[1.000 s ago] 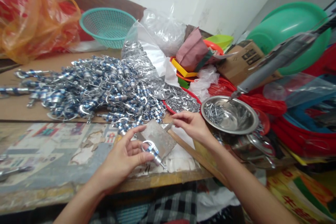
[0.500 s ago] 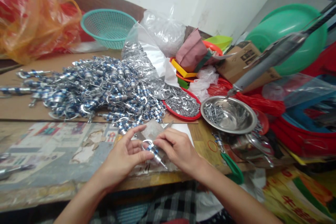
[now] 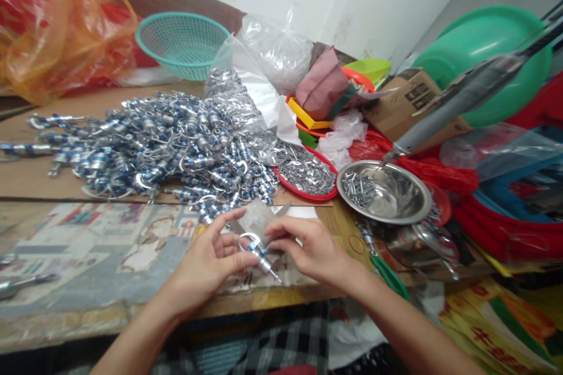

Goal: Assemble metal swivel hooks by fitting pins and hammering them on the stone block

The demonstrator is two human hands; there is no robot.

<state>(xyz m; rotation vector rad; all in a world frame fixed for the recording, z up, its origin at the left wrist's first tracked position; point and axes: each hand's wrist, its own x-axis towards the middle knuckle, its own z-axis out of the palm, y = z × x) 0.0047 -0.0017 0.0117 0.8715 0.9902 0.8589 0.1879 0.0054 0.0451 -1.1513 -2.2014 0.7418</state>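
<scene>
Between its thumb and fingers my left hand [image 3: 216, 258] holds a silver and blue metal part [image 3: 260, 255] with a curved silver ring, its thin tip pointing down and right. Just right of that part is my right hand [image 3: 308, 249], thumb and fingertips pinched together beside the ring; what they hold, if anything, is too small to make out. Behind both hands a grey block [image 3: 257, 217] rests on the table. A large heap of similar silver and blue parts [image 3: 149, 140] lies beyond, on cardboard.
A red tray [image 3: 308, 174] holds small metal pieces. Beside it a steel bowl [image 3: 396, 199] contains metal pins, with a grey tool arm [image 3: 457, 99] above. A green-handled tool [image 3: 389, 275] lies at the table edge. The teal basket [image 3: 182, 47] stands at the back.
My right hand has moved slightly right, away from the ring of the metal part. My left hand keeps its hold almost in place.
</scene>
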